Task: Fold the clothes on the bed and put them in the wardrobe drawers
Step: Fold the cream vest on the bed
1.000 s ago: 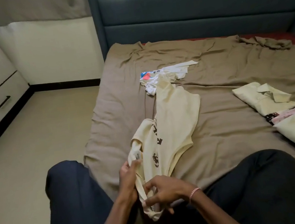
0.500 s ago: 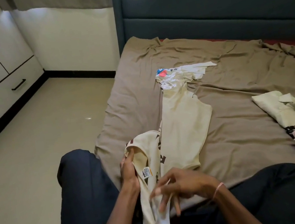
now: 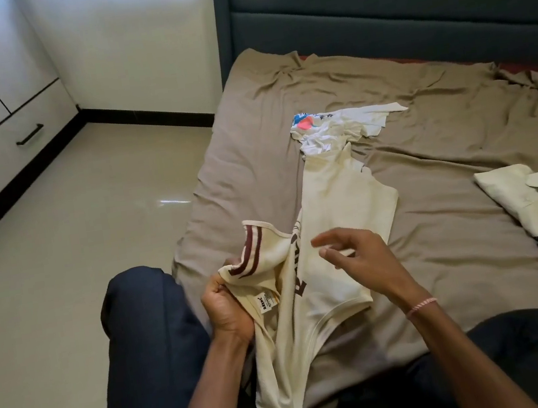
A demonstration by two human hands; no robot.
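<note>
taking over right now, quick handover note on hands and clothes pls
Left grip holds the cream striped T-shirt near its label; right grip is open above it, holding nothing.
The T-shirt lies lengthwise on the bed, folding unfinished; a crumpled white printed garment lies beyond it.
Done: a folded cream collared shirt and other pieces lie at the right edge.
Left: fold both, then move everything into the wardrobe drawer, now closed.

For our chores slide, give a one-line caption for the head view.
The left hand grips a cream T-shirt lying partly on the bed; the open right hand hovers above it.
</note>
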